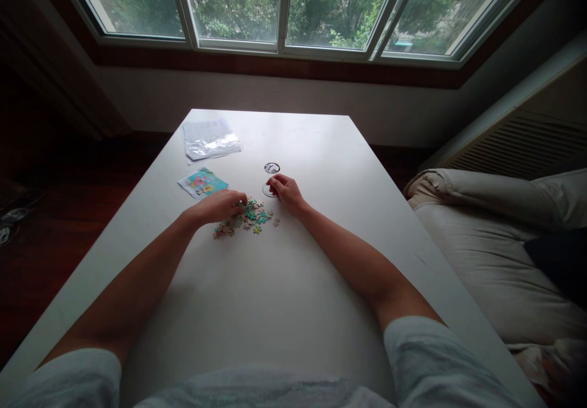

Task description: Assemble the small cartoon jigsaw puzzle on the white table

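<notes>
A loose pile of small jigsaw puzzle pieces (257, 216), mostly green, teal and tan, lies on the white table (284, 285). My left hand (215, 207) reaches over the pile's left side, its fingers curled down among the pieces; what they pinch is hidden. To the right of the pile, my right hand (288, 194) has thumb and fingertips pressed together. Anything in that pinch is too small to make out. Under its fingertips shows part of a round, dark-rimmed outline (266, 191). Just beyond lies a similar dark-rimmed disc (272, 167) with a pale, shiny middle.
A colourful picture sheet (203, 181) lies behind my left hand. Farther back, a clear plastic packet (211, 139) with paper rests near the table's left edge. A cushioned beige seat (495, 261) stands to the right. Windows (233, 4) line the far wall.
</notes>
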`<action>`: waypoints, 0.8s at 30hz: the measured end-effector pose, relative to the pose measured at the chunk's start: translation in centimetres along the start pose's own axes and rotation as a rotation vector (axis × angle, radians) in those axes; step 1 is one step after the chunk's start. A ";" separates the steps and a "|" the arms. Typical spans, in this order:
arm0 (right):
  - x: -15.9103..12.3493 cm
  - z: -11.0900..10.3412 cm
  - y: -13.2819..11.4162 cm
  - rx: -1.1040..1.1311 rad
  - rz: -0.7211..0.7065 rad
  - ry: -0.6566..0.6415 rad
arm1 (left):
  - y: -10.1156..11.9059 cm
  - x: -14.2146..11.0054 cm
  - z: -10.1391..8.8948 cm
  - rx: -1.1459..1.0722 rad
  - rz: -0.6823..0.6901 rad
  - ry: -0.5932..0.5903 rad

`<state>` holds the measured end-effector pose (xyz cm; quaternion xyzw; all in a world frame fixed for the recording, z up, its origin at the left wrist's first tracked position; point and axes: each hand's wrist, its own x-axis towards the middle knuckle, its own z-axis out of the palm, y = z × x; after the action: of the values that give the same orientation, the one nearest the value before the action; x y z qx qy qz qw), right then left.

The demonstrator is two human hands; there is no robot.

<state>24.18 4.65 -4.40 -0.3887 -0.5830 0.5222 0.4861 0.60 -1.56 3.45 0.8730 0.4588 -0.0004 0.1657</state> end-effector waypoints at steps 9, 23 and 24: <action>0.1 0.0 0.2 0.012 -0.012 -0.006 | -0.5 -0.4 -0.8 -0.037 -0.066 0.005; 0.1 -0.1 0.2 -0.005 -0.006 -0.013 | 0.3 -0.1 -0.9 0.019 -0.111 0.061; 0.1 -0.1 0.2 -0.006 -0.006 -0.013 | 0.3 -0.1 -1.0 0.017 -0.114 0.057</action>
<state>24.21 4.76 -4.59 -0.3851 -0.5888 0.5216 0.4826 0.65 -1.50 4.46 0.8465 0.5121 0.0113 0.1451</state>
